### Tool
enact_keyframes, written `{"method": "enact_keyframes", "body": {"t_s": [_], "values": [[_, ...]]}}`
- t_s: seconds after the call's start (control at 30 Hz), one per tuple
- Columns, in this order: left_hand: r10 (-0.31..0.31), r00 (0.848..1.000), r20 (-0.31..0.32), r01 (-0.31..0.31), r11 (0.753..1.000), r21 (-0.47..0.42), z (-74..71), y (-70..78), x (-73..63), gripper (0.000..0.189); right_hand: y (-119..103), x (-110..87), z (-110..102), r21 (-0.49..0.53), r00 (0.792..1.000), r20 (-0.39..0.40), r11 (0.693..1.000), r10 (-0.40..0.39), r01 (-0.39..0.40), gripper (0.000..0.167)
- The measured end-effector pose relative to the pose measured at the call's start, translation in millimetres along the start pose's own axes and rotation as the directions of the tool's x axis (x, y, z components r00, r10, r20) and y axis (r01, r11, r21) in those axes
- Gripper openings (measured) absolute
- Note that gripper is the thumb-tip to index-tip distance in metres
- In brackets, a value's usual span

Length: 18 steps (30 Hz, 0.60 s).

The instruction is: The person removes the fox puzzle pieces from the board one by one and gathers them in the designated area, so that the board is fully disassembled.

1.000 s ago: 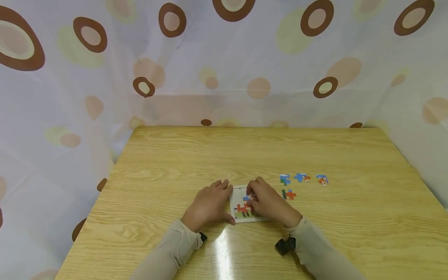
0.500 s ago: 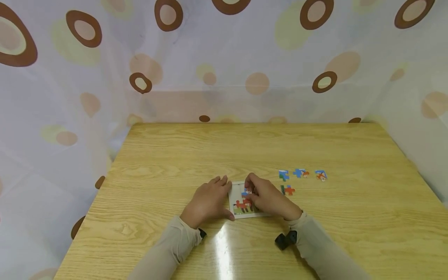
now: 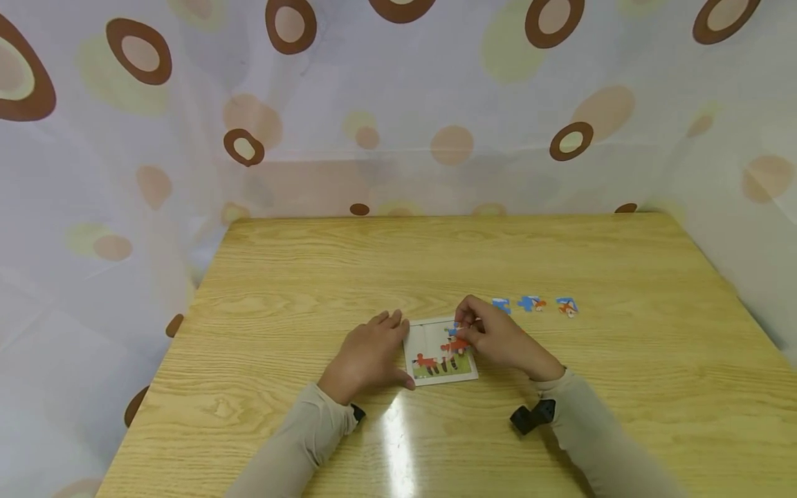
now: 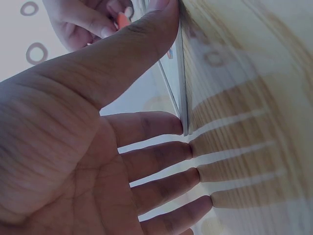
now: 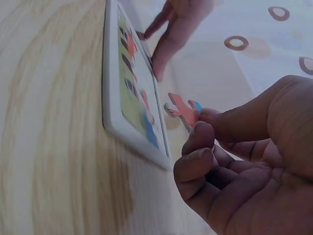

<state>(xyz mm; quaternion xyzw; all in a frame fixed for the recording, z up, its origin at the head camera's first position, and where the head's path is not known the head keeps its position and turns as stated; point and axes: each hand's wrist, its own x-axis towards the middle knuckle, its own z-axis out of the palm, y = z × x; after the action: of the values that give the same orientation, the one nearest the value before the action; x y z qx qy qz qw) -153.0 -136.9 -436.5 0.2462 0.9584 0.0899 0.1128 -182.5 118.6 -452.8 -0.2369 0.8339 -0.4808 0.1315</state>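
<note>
A white-rimmed puzzle tray (image 3: pixel 443 380) lies on the table, with several joined pieces (image 3: pixel 428 364) showing a red animal on green along its near side. The thumb and fingers of my left hand (image 3: pixel 370 354) are stretched out against the tray's left side; the left wrist view shows fingertips right at its edge. Between thumb and index finger, my right hand (image 3: pixel 503 339) pinches a red and blue puzzle piece (image 5: pixel 184 110). That piece is held tilted, close over the tray's right part. The rest of the right hand's fingers are curled in.
Beyond the right hand lie loose puzzle pieces: a blue one (image 3: pixel 501 304) partly covered by the hand, a blue and orange one (image 3: pixel 531 303), and another (image 3: pixel 566 307) farther right. The wooden table (image 3: pixel 311 270) ends at a patterned curtain (image 3: pixel 398 180).
My right hand has shifted right with the puzzle piece, uncovering more of the tray and hiding a loose piece on the table. The left hand stays at the tray's side.
</note>
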Motion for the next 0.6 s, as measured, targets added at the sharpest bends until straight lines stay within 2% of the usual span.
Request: {"method": "enact_keyframes", "body": {"t_s": [0.3, 0.6], "values": [[-0.001, 1.0, 0.004, 0.001, 1.0, -0.013, 1.8, -1.6, 0.4, 0.103, 12, -25.2, -37, -0.004, 0.995, -0.078, 0.998, 0.069, -0.069, 0.008], [0.0, 1.0, 0.009, 0.0, 1.0, -0.003, 0.5, -1.2, -0.5, 0.103, 25, -48.4, -70, -0.085, 0.982, -0.162, 0.99, 0.098, -0.112, 0.012]]}}
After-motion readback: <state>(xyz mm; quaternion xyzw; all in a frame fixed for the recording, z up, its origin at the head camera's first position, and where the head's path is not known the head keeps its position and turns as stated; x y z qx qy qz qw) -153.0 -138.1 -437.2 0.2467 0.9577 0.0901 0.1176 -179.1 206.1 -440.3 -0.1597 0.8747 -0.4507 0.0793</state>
